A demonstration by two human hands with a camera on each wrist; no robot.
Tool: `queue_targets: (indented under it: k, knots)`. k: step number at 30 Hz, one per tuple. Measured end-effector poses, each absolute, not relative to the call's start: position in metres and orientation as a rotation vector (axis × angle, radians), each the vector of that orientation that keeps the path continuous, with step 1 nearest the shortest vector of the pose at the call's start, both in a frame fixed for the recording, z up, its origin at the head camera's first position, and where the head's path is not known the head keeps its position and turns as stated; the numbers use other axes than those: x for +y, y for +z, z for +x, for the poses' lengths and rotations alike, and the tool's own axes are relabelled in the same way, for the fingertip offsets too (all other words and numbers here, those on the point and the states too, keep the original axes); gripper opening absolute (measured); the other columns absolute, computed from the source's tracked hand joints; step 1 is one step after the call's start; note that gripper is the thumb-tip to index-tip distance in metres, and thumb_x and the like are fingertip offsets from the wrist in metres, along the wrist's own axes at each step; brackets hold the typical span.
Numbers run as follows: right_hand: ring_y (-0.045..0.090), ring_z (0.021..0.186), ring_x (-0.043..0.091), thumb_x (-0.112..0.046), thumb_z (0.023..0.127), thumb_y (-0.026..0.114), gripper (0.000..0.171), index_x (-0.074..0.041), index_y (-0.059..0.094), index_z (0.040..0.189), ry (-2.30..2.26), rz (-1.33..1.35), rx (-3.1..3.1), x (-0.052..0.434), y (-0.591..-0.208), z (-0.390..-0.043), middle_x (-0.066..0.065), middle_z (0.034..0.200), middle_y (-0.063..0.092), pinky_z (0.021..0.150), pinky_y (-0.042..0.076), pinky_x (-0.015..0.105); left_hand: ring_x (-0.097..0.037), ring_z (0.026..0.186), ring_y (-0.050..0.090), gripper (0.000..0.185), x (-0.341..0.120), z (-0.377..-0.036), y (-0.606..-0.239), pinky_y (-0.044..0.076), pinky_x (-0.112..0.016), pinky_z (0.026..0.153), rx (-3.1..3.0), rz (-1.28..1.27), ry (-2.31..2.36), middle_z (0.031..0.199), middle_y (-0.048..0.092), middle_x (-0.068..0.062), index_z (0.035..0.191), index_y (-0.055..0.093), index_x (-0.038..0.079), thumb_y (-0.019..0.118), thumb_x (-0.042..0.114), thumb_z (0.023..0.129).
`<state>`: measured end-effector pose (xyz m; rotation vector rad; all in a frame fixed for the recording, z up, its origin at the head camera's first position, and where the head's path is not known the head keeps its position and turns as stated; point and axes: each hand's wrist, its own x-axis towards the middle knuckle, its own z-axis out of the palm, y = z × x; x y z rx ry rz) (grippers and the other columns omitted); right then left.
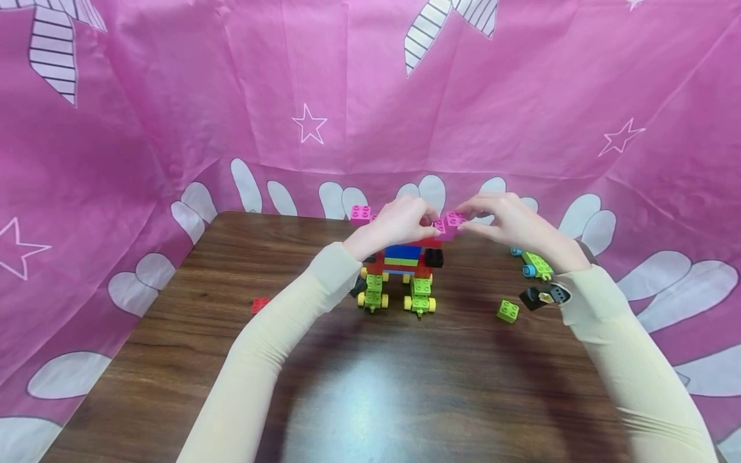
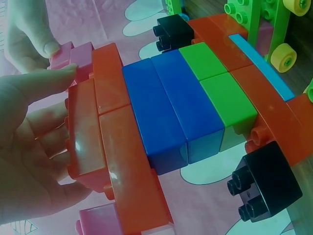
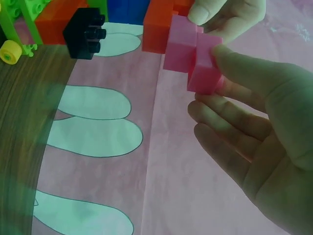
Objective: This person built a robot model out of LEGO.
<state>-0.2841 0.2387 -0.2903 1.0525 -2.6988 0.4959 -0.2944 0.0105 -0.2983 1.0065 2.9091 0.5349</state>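
A toy brick figure of red, blue, green, black and pink blocks stands on wheeled green feet. My left hand holds its top: in the left wrist view the fingers lie behind a red brick and the thumb reaches the pink bricks' side. My right hand pinches a pink brick between thumb and fingers. This brick sits against another pink brick at the figure's upper right, raised a little above it. Whether the studs are fully pressed together cannot be seen.
A loose green brick lies right of the figure. Farther back is a green wheeled base with blue wheels, near my right forearm. A red brick lies left, partly behind my left sleeve. A pink curtain hangs behind the wooden table.
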Motion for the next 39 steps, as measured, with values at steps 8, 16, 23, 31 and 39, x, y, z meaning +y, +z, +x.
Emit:
queue_targets:
  k: [8, 16, 23, 31, 39]
  knots:
    - [0.070, 0.094, 0.022, -0.016, 0.086, 0.077, 0.031, -0.006, 0.072, 0.114, 0.446, 1.044, -2.708, 0.237, -0.290, -0.284, 0.007, 0.103, 0.075, 0.078, 0.060, 0.042, -0.013, 0.088, 0.059, 0.025, 0.010, -0.293, -0.298, 0.054, -0.025, 0.072, 2.902, 1.013, 0.540, 0.097, 0.074, 0.002, 0.113, 0.074, 0.020, 0.065, 0.035, 0.096]
    - [0.069, 0.097, 0.024, -0.016, 0.086, 0.077, 0.033, -0.006, 0.070, 0.116, 0.526, 1.016, -2.733, 0.239, -0.294, -0.283, 0.010, 0.106, 0.074, 0.073, 0.062, 0.040, -0.011, 0.085, 0.061, 0.024, 0.009, -0.292, -0.300, 0.054, -0.023, 0.067, 2.958, 1.061, 0.464, 0.095, 0.074, 0.002, 0.109, 0.073, 0.021, 0.065, 0.038, 0.095]
    - [0.068, 0.097, 0.023, -0.015, 0.085, 0.078, 0.033, -0.006, 0.070, 0.116, 0.532, 1.029, -2.700, 0.242, -0.296, -0.282, 0.009, 0.106, 0.072, 0.072, 0.062, 0.040, -0.013, 0.089, 0.063, 0.030, 0.004, -0.291, -0.296, 0.055, -0.026, 0.070, 2.985, 1.107, 0.397, 0.100, 0.074, 0.001, 0.116, 0.072, 0.020, 0.065, 0.040, 0.095]
    - [0.066, 0.098, 0.021, -0.018, 0.086, 0.077, 0.035, -0.009, 0.069, 0.119, 0.536, 1.019, -2.691, 0.245, -0.299, -0.282, 0.007, 0.110, 0.072, 0.072, 0.062, 0.039, -0.018, 0.117, 0.063, 0.040, -0.017, -0.291, -0.285, 0.054, -0.034, 0.096, 2.990, 1.076, 0.548, 0.126, 0.068, -0.003, 0.126, 0.067, 0.014, 0.066, 0.038, 0.094]
    - [0.066, 0.099, 0.021, -0.018, 0.086, 0.077, 0.036, -0.009, 0.068, 0.120, 0.498, 1.014, -2.683, 0.245, -0.301, -0.281, 0.007, 0.111, 0.071, 0.071, 0.062, 0.039, -0.021, 0.108, 0.066, 0.040, -0.042, -0.290, -0.280, 0.052, -0.033, 0.101, 2.980, 1.073, 0.646, 0.124, 0.070, -0.007, 0.125, 0.068, 0.009, 0.068, 0.033, 0.094]
